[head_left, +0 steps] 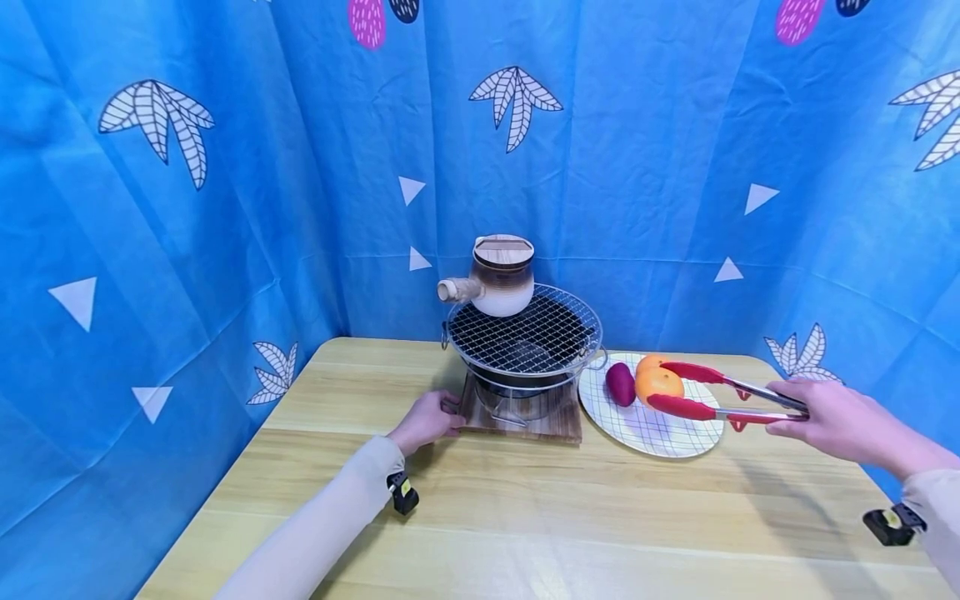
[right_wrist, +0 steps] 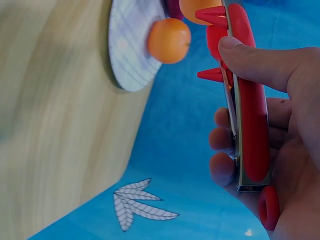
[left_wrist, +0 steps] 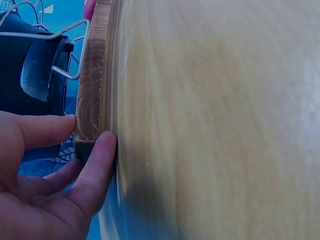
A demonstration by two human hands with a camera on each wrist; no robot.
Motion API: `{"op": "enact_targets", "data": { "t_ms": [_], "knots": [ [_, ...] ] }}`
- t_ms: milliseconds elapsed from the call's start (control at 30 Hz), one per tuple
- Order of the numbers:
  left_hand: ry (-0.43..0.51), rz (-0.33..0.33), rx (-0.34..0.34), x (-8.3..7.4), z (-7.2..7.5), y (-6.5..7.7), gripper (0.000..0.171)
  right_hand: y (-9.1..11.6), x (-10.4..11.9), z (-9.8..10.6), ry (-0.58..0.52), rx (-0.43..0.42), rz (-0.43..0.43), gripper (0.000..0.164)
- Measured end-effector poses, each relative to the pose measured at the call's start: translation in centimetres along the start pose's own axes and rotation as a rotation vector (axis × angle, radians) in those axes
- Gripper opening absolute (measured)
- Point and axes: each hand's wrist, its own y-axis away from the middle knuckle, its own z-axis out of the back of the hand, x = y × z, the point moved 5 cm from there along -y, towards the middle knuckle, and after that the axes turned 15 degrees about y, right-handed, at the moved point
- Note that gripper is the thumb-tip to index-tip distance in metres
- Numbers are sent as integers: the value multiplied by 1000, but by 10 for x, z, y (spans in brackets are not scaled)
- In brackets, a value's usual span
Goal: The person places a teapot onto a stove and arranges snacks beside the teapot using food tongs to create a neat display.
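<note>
My left hand (head_left: 427,423) pinches the left corner of a dark wooden board (head_left: 558,425), thumb on its top edge and a finger along its underside in the left wrist view. On this board stands a small stove (left_wrist: 37,65) topped by a round wire grill (head_left: 525,333). My right hand (head_left: 847,417) holds red-tipped metal tongs (head_left: 682,407), thumb along the red handle. The tong tips reach over the plate (head_left: 675,446) and overlap the front orange (head_left: 658,385). A second orange (head_left: 651,362) and a dark purple oval piece (head_left: 621,384) are beside it.
A brown-and-white lidded pot (head_left: 504,279) with a side handle sits on the back left of the grill. The wire grill's loop handle (head_left: 597,359) juts towards the plate. A blue patterned curtain (head_left: 600,167) surrounds the light wooden table (head_left: 480,517).
</note>
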Motion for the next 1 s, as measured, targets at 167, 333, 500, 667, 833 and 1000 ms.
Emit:
{"op": "enact_targets", "data": {
  "t_ms": [167,333,500,667,833,1000],
  "knots": [
    [-8,-4,-4,-2,1,1,44,-5,0,13,-15,31,-26,77],
    [-6,-4,-2,-3,0,1,44,-8,-1,24,-9,37,-49,79],
    [-1,3,0,-3,0,1,45,-11,0,33,-7,32,-53,83],
    [-1,7,-1,-2,1,1,46,-16,1,42,6,36,-59,82],
    [8,0,3,-3,1,1,45,-21,4,52,2,36,-48,83],
    [12,-2,4,-1,0,0,45,-28,5,63,5,32,-47,85]
  ]
}}
